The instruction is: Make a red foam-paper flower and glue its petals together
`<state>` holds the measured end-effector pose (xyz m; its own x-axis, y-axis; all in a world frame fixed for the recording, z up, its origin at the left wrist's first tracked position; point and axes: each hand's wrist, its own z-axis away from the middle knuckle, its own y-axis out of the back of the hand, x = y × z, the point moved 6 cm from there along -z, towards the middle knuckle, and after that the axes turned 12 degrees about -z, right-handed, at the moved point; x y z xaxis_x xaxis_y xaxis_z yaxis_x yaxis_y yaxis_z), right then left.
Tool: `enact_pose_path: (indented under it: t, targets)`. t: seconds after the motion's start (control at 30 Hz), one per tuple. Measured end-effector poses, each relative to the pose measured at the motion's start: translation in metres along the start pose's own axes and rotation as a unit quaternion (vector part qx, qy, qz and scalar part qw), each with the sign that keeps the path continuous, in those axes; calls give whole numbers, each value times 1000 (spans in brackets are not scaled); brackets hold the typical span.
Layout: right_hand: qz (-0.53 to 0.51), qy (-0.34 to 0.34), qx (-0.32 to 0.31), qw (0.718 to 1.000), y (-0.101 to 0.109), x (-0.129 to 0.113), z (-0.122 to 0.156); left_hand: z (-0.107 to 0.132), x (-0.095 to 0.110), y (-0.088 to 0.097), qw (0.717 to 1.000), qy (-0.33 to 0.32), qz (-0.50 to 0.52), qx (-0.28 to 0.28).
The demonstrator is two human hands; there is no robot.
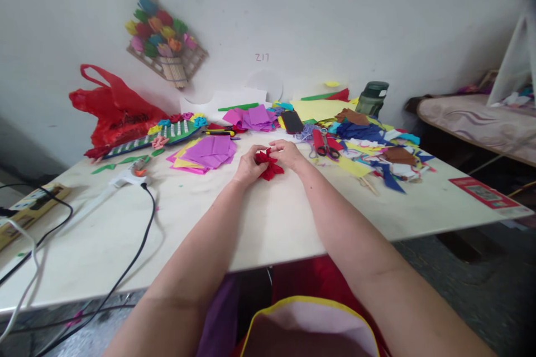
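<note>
A red paper flower with ruffled petals is held between my two hands, just above the white table. My left hand closes on its left side, thumb on the petals. On the upper right side, my right hand pinches the flower with its fingertips. To the left lies a stack of purple, yellow and pink paper sheets. Scissors with dark handles rest on red paper to the right. A smartphone lies behind my right hand.
A glue gun with a black cord lies on the left, near a power strip. A red plastic bag and a green flower panel stand behind. Coloured paper scraps and a dark green bottle are at the right.
</note>
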<state>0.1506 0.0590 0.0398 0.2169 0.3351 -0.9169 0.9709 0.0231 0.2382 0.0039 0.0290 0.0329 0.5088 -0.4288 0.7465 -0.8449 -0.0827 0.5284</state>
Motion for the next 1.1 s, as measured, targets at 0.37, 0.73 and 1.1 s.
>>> enact_pose_path:
  t: [0.37, 0.73, 1.1]
  targets:
    - [-19, 39, 22, 999, 1, -5, -1, -2, -2, -2, 1000, -6, 27, 0]
    - [-70, 58, -4, 996, 0, -4, -2, -5, -6, -1, 996, 22, 86, 4]
    - [-118, 18, -7, 993, -1, -5, 3, -4, -5, -2, 995, 9, 103, -9]
